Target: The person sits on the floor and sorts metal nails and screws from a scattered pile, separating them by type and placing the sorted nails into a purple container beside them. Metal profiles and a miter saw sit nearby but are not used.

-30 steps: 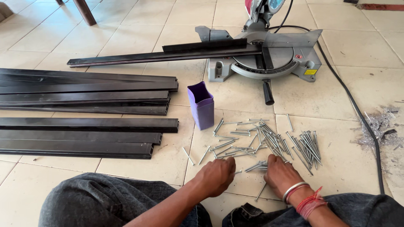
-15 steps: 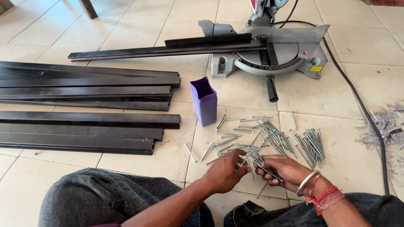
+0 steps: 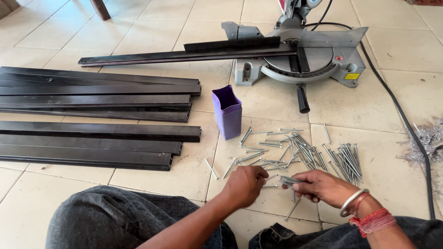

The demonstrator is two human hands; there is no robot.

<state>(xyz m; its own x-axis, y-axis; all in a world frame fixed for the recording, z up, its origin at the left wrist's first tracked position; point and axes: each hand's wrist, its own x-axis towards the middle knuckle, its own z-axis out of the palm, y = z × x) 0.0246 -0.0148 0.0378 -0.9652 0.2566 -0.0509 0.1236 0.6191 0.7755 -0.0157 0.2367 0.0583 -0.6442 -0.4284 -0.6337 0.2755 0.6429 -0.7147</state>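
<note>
A pale square-tiled floor fills the view, seen from above by a person seated on it in dark grey trousers. Two stacks of long black metal channel profiles lie side by side at left, their ends squared off near the middle of the floor. At top right stands a grey metal mitre saw with a round turntable and a black handle pointing toward the person; another long black metal profile rests across its bed and runs off to the left. A black power cable curves down the right side, past a patch of grey metal shavings. A small purple rectangular plastic box, open at the top, stands upright between the profiles and a scatter of long silver steel nails spread loosely over the tiles. Just in front of that scatter, the left hand is curled, fingertips pinched toward a nail. The right hand, wearing a silver bangle and red thread wristbands, grips a small bundle of gathered nails between thumb and fingers, held just above the floor.
</note>
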